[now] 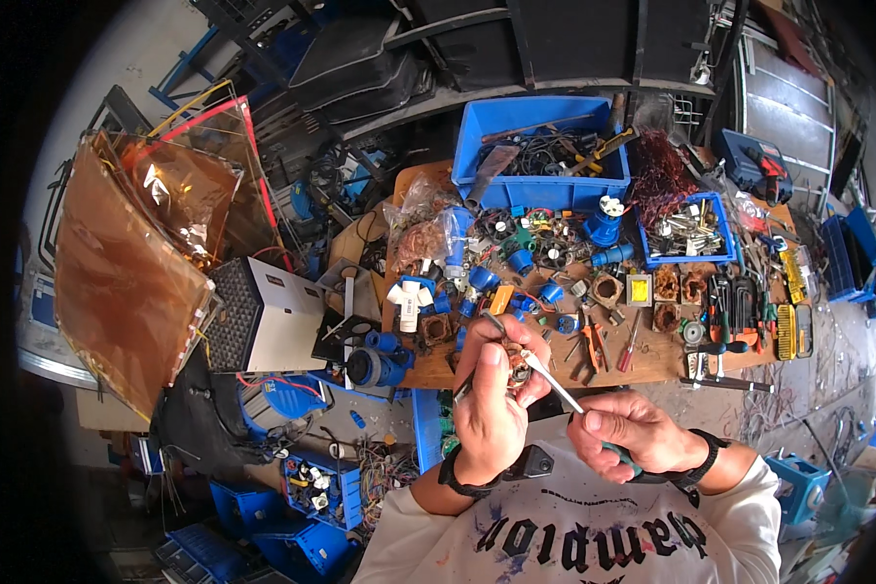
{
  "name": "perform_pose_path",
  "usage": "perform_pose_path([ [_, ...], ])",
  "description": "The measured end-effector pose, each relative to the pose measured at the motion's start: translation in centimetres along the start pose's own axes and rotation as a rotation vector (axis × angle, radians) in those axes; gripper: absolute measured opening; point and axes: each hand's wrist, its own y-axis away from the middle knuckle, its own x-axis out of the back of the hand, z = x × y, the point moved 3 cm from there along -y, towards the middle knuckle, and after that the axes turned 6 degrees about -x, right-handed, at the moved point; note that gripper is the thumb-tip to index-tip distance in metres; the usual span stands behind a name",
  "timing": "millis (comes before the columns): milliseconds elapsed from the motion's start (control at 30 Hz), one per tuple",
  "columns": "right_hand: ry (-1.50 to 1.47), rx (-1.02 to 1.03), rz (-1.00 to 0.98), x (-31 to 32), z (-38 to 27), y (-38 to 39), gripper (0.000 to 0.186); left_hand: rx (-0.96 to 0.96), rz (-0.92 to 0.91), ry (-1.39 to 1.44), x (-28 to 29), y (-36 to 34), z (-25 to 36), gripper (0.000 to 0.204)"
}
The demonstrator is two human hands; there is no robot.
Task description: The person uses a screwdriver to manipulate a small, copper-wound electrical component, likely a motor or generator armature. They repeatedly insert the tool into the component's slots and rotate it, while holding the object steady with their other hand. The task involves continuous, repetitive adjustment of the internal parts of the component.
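My left hand (492,414) is raised in front of the bench's near edge, its fingers and thumb closed round a small motor part (518,368) with copper-coloured windings. A grey metal piece sticks up past the fingers, and most of the part is hidden by them. My right hand (628,435) grips a screwdriver (557,387) by its green handle. Its pale metal shaft slants up and left, and the tip meets the motor part; whether it sits under a winding I cannot tell.
Behind my hands, a wooden bench (667,352) carries blue motor housings and stator cores (606,289). Pliers (592,347) and a red-handled screwdriver (629,343) lie near its front edge. Farther back stand a large blue bin (467,146) and a smaller blue tray (686,259) of metal parts.
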Motion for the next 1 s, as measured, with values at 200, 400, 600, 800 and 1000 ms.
perform_pose_path([
  [200,0.162,0.043,0.127,0.7,0.3,0.2,0.035,0.246,0.113,0.006,-0.5,-0.3,0.2,0.030],
  [400,0.149,0.920,0.429,1.5,-5.0,6.9,0.037,0.318,0.316,0.008,7.3,-0.9,-1.3,0.025],
  [600,0.380,0.475,0.473,2.6,-4.0,4.6,0.035,0.285,0.053,0.142,2.7,-1.1,0.4,0.027],
  [800,0.702,0.612,0.474,0.9,-3.0,0.9,0.014,0.315,-0.053,0.189,0.5,-0.4,0.0,0.030],
  [1000,0.741,0.555,0.617,-0.9,-5.3,-0.1,0.027,0.207,-0.039,-0.012,-1.0,0.4,-0.4,0.029],
])
